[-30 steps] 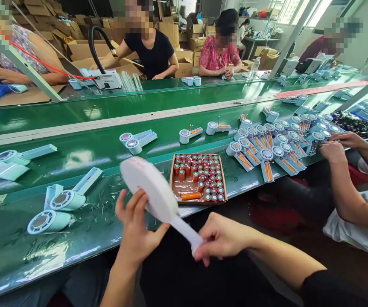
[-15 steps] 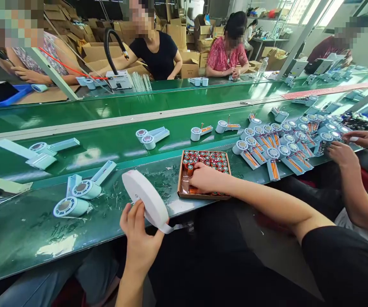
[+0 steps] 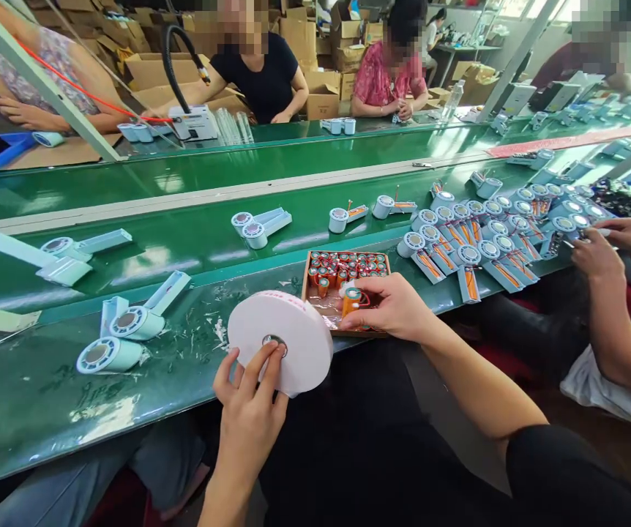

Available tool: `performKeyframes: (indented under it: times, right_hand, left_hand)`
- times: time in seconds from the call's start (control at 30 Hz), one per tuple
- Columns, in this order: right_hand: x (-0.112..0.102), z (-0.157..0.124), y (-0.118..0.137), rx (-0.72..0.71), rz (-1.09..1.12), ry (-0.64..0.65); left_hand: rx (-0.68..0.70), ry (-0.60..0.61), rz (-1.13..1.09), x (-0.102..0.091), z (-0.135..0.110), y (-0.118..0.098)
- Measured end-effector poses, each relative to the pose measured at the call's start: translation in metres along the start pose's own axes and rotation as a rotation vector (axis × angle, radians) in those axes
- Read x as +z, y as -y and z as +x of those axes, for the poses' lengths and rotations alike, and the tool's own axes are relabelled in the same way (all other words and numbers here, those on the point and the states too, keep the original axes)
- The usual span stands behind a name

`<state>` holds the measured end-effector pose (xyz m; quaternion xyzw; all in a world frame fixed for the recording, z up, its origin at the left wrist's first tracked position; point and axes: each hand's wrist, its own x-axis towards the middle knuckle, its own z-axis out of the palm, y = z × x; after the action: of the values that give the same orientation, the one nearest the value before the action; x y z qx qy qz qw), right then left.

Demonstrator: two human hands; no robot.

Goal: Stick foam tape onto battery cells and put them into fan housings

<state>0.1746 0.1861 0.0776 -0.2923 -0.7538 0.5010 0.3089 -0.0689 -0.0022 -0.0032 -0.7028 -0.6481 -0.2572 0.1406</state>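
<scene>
Okay, head view: left hand [image 3: 249, 421] closed round white tape roll [image 3: 285, 337], fingers [image 3: 263, 362] on its hub, just above table [image 3: 46, 410] edge. Then right hand [image 3: 400, 311] pinched shut on orange cell [image 3: 351, 298], just right of left fingers, over tray [image 3: 305, 282]. Probable risks: cell slipping from thin pinch into tray; red lead [image 3: 367, 298] snagging neighbouring cells [image 3: 342, 265]; roll tipping off fingers, unspooling onto table.

Green conveyor belt [image 3: 184, 183], pale blue fan housings [image 3: 129, 323], stacked cardboard boxes [image 3: 148, 69], co-worker's hands [image 3: 595, 252] at right
</scene>
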Motion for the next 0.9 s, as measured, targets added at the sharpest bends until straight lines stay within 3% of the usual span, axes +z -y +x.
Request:
performKeyframes:
  times: [0.23, 0.37, 0.43, 0.53, 0.6, 0.7, 0.77, 0.83, 0.9]
  right_hand:
    - [-0.012, -0.009, 0.010, 0.034, -0.167, 0.059]
    - [-0.005, -0.017, -0.008, 0.175, 0.231, 0.130]
    - [0.014, -0.023, -0.020, 0.193, 0.478, -0.041]
    - [0.045, -0.030, -0.034, 0.154, 0.748, -0.537]
    - [0.047, -0.033, -0.041, 0.137, 0.848, -0.708]
    - [0.001, -0.034, -0.050, 0.032, 0.851, -0.820]
    - [-0.048, -0.032, -0.057, -0.144, 0.831, -1.026]
    - [-0.086, -0.031, -0.065, -0.255, 0.822, -1.170]
    - [-0.102, -0.034, -0.073, -0.231, 0.825, -1.150]
  left_hand:
    - [0.113, 0.075, 0.107, 0.001, 0.012, -0.006]
    - [0.121, 0.095, 0.145, 0.002, 0.018, -0.003]
    - [0.124, 0.097, 0.131, 0.008, 0.019, -0.005]
    - [0.141, 0.036, 0.048, 0.020, 0.014, -0.022]
    - [0.133, 0.015, -0.031, 0.026, 0.007, -0.041]
    - [0.110, 0.045, -0.138, 0.025, 0.002, -0.068]
    - [0.117, 0.062, -0.164, 0.022, 0.013, -0.076]
    - [0.112, 0.121, -0.138, 0.022, 0.042, -0.073]
    - [0.088, 0.259, -0.119, 0.025, 0.088, -0.060]
